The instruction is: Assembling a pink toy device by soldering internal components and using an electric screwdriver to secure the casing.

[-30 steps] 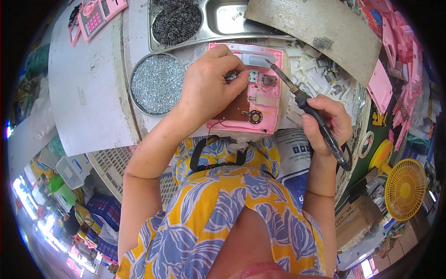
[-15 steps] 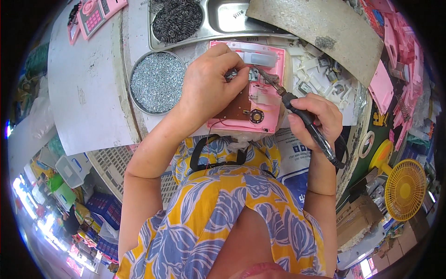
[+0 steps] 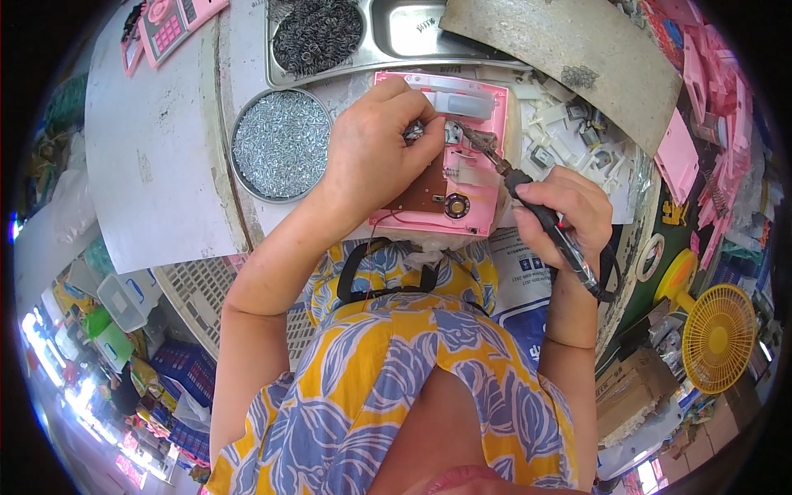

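A pink plastic housing [image 3: 487, 194] lies in front of me, with a brown board [image 3: 419, 196], a small round black part [image 3: 456, 205] and a clear plastic piece [image 3: 464, 105] in it. My left hand [image 3: 381, 140] reaches over the housing's left side, thumb and fingers pinched by a small metal part [image 3: 453, 132]; what they hold is hidden. In my right hand [image 3: 571, 216] is a soldering iron [image 3: 540, 210] with a black handle. Its tip slants down to the left, close beside that metal part; whether it touches cannot be told.
A round tin of small silvery screws [image 3: 280, 145] stands left of the housing. Behind is a metal tray [image 3: 412, 59] with dark springs [image 3: 317, 37]. White plastic parts [image 3: 569, 132] and a curved grey plate [image 3: 569, 58] lie to the right, pink parts and a yellow fan [image 3: 719, 338] further out.
The soldering iron and my right hand have shifted very slightly, and a small red light now shows on the handle. My left hand keeps its pinch over the housing.
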{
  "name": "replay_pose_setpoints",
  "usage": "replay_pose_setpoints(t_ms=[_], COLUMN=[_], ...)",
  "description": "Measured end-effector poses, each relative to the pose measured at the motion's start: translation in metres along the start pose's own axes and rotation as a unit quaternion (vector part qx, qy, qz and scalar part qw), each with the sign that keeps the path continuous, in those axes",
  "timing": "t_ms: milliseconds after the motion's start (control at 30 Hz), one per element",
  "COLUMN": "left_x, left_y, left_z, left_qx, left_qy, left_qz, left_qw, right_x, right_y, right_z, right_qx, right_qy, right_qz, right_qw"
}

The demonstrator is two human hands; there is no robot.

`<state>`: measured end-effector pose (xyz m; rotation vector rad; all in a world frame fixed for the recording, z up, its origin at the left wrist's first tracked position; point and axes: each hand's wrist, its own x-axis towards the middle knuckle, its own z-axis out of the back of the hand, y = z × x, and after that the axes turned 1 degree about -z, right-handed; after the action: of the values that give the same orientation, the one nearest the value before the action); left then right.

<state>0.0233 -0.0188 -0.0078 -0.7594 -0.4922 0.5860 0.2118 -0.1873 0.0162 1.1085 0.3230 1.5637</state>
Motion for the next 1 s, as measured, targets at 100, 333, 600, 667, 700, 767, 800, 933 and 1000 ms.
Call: replay_pose_setpoints(t_ms=[100,333,600,667,700,767,800,933,1000], left_x=[0.0,0.0,-0.001,-0.001,-0.002,-0.002,-0.002,-0.004,-0.004], left_y=[0.0,-0.001,0.0,0.0,0.0,0.001,0.001,0.0,0.0], left_z=[-0.001,-0.002,-0.004,-0.004,-0.004,-0.005,-0.006,-0.008,-0.009], left_qx=[0.005,0.006,0.005,0.018,0.021,0.027,0.027,0.033,0.041], left_qy=[-0.008,-0.013,-0.027,-0.023,-0.027,-0.033,-0.037,-0.048,-0.054], left_qz=[-0.006,-0.002,-0.018,-0.013,-0.018,-0.028,-0.031,-0.037,-0.043], left_qw=[1.0,1.0,0.999,0.999,0.999,0.999,0.998,0.998,0.997], right_x=[0.001,0.008,0.01,0.011,0.011,0.01,0.01,0.006,0.005], right_y=[0.0,-0.001,-0.003,-0.003,-0.004,-0.004,-0.003,-0.003,-0.005], right_z=[0.002,0.0,-0.002,-0.002,-0.002,-0.001,-0.001,-0.002,-0.004], right_qx=[-0.003,-0.013,-0.015,-0.013,-0.012,-0.011,-0.012,-0.02,-0.013], right_qy=[0.007,0.02,0.016,0.014,0.016,0.015,0.014,0.01,0.0], right_qz=[-0.017,-0.022,-0.022,-0.02,-0.019,-0.023,-0.026,-0.042,-0.041], right_qw=[1.0,0.999,1.0,1.0,1.0,1.0,0.999,0.999,0.999])
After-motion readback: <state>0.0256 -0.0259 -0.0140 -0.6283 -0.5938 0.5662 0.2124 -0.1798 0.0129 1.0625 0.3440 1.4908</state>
